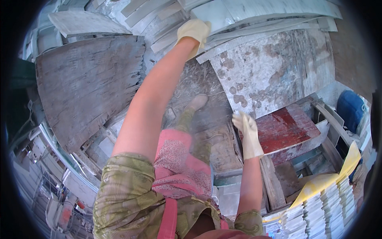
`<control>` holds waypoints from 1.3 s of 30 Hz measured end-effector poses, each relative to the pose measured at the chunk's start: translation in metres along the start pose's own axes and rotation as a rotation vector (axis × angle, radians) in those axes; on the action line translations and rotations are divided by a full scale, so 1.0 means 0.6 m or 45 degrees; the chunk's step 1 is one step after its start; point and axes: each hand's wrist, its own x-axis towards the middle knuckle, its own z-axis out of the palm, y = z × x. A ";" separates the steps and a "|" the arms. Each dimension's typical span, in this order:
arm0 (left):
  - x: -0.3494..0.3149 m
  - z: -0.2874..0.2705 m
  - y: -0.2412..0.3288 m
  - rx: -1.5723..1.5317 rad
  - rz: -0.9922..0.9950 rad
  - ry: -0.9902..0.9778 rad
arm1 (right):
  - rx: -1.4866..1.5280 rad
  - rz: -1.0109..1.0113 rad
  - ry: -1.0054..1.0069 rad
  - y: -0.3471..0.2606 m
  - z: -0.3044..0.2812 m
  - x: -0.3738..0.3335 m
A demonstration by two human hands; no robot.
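My left hand (193, 32), in a cream rubber glove, reaches far forward to the near-left end of a pale, glossy stone slab (254, 14). Its fingers curl against the slab's end, partly hidden by the back of the glove. Thin pale strips (270, 27) lie under and along that slab. My right hand (247, 133), gloved alike, is low by the bottom corner of a white, dark-stained sheet (274, 71). The fingers there are closed, with a small whitish bit at their tips that I cannot make out.
A weathered grey board (89, 85) leans at the left. To the right are a red-stained wooden block (284, 127), a blue container (350, 109) and stacked white strips (322, 215) with a yellow sheet (326, 185). Worn boards (221, 147) lie by my feet.
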 end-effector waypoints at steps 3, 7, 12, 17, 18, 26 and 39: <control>-0.001 -0.007 -0.025 -0.007 0.052 0.248 | -0.084 -0.237 -0.101 -0.077 0.056 0.068; 0.003 -0.005 -0.063 -0.001 0.107 0.563 | -0.097 -0.389 -0.126 -0.182 0.145 0.143; 0.045 0.031 -0.048 -0.239 0.037 0.385 | -0.704 -0.794 -0.184 -0.291 0.254 0.260; 0.070 0.056 -0.014 -0.542 -0.072 0.368 | -0.132 -0.379 -0.134 -0.354 0.309 0.315; 0.070 0.055 -0.009 -0.572 -0.093 0.365 | -0.099 -0.329 -0.071 -0.360 0.314 0.314; 0.050 0.037 0.003 -0.576 -0.098 0.356 | 0.023 -0.267 0.040 -0.387 0.329 0.291; 0.061 0.040 -0.005 -0.282 -0.050 0.346 | -0.184 -0.215 -0.076 -0.384 0.267 0.256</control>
